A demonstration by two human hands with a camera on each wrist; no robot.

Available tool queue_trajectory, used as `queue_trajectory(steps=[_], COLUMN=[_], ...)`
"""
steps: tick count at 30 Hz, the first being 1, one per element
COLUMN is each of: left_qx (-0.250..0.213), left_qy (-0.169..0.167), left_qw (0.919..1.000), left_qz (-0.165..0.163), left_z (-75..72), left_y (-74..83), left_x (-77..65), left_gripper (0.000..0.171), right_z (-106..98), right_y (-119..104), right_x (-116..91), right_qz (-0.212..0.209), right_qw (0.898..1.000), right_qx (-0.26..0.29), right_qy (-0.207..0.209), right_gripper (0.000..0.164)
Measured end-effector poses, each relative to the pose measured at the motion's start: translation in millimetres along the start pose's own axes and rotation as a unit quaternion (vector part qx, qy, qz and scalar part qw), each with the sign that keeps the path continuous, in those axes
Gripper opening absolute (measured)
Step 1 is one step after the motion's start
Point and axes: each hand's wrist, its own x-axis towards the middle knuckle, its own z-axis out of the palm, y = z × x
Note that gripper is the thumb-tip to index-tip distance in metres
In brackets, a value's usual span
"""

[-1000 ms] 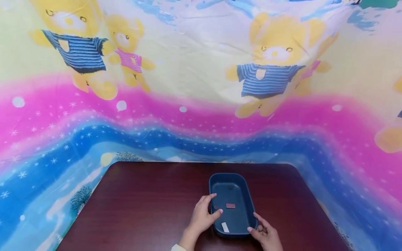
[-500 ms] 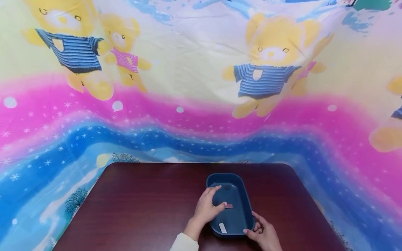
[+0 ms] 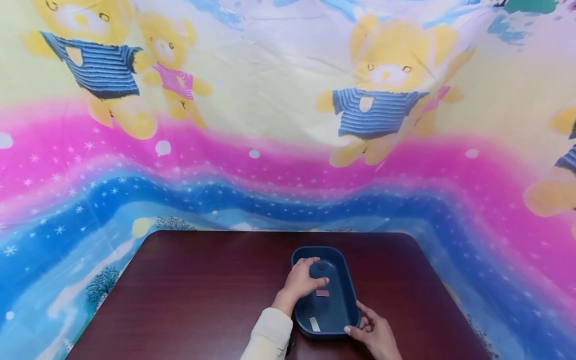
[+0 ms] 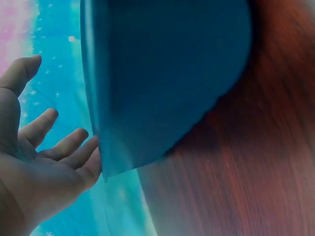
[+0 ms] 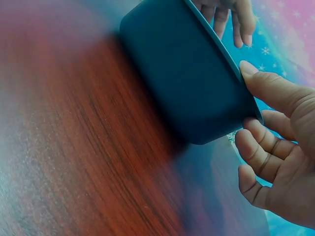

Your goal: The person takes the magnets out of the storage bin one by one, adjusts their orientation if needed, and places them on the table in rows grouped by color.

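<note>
A dark blue rounded tray-like box (image 3: 336, 316) lies on the brown table. Inside it are a small reddish rectangle (image 3: 322, 293), a pale flat strip (image 3: 314, 324) close to the near end and a small dark round piece (image 3: 321, 267) toward the far end. My left hand (image 3: 302, 279) reaches over the box's left rim with fingers spread and nothing between them; its little-finger side meets the rim in the left wrist view. My right hand (image 5: 283, 132) pinches the rim at the near right corner, thumb on the edge, fingers around the outer wall.
The dark brown table (image 3: 216, 295) extends on both sides of the box and ends in rounded far corners. A printed cloth (image 3: 270, 115) with bears and snowflakes hangs behind and beside it. A pale sleeve (image 3: 271, 330) covers my left forearm.
My left hand has moved from the box's left rim farther over its inside, toward the far end. The right hand keeps its pinch at the near right corner. The view has shifted slightly.
</note>
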Motion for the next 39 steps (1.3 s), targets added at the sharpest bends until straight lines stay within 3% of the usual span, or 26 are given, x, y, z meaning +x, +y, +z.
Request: queue_trajectory(steps=[6,17,25,32,39], left_qx=[-0.025,0.013,0.043,0.098,0.156], left_qy=[-0.021,-0.109,-0.122,-0.155,-0.128], left_qw=[0.9991,0.9938,0.9905,0.9802,0.9783], left_qz=[-0.026,-0.021,-0.044,-0.074,-0.045], left_z=[1.9,5.3,11.2,13.4,23.6], left_y=[3.7,1.0,-3.8,-6.6,-10.4], left_x=[14.1,25.2,28.1,26.1,23.8], left_gripper=[0.063,0.058,0.061,0.051,0.031], right_z=[-1.1,-0.1,1.5,2.9,1.8], right_y=[0.4,3.2,3.8,3.5,7.0], right_x=[1.2,-0.9,-3.5,-2.2,-4.3], right_qz=[-0.004,0.003,-0.002,-0.007,-0.002], right_qw=[1.0,1.0,0.999,0.999,0.999], right_qx=[0.003,0.027,0.034,0.034,0.054], right_qy=[0.01,0.01,0.004,0.006,0.005], right_gripper=[0.075,0.074,0.073,0.073,0.073])
